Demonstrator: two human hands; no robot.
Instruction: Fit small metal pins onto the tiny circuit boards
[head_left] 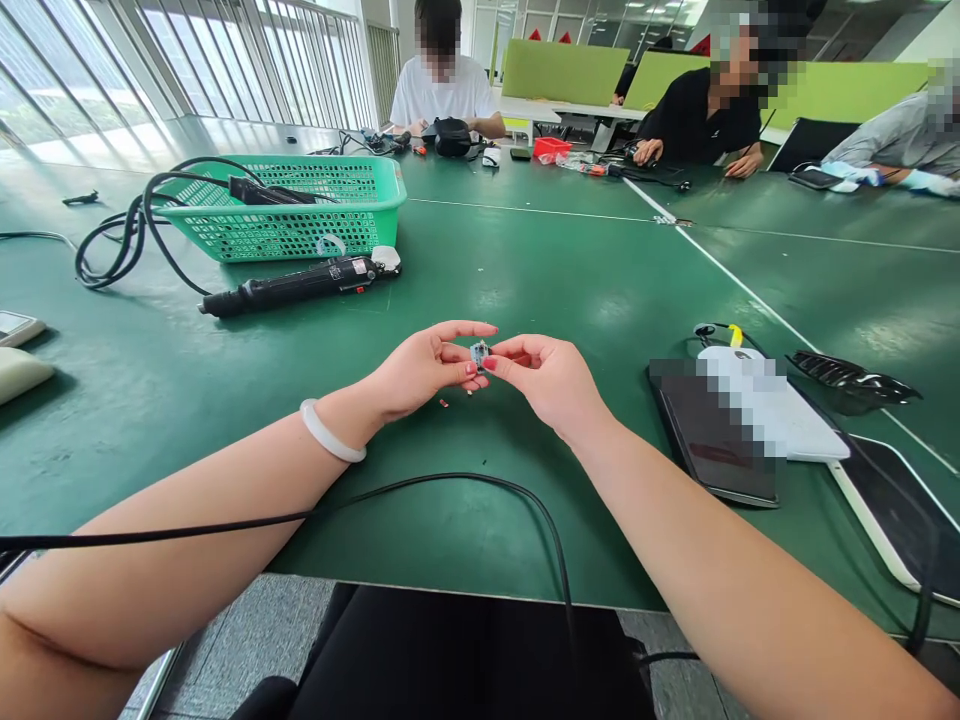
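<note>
Between the fingertips of both hands is a small grey-and-silver part [479, 352], too small for me to tell its kind. My left hand [431, 368], with a white bangle [330, 432] at its wrist, pinches the part from the left. From the right, my right hand [541, 378] grips it between thumb and forefinger. Both hands are just over the green tabletop [465, 540]. Tiny reddish bits [444, 403] lie on the table just below the fingers.
A green plastic basket [382, 205] stands back left, a black electric screwdriver [292, 286] in front of it. A black cable [450, 476] crosses my left forearm. Phones [712, 440] and black sunglasses [847, 378] lie at right. Several people sit across the table.
</note>
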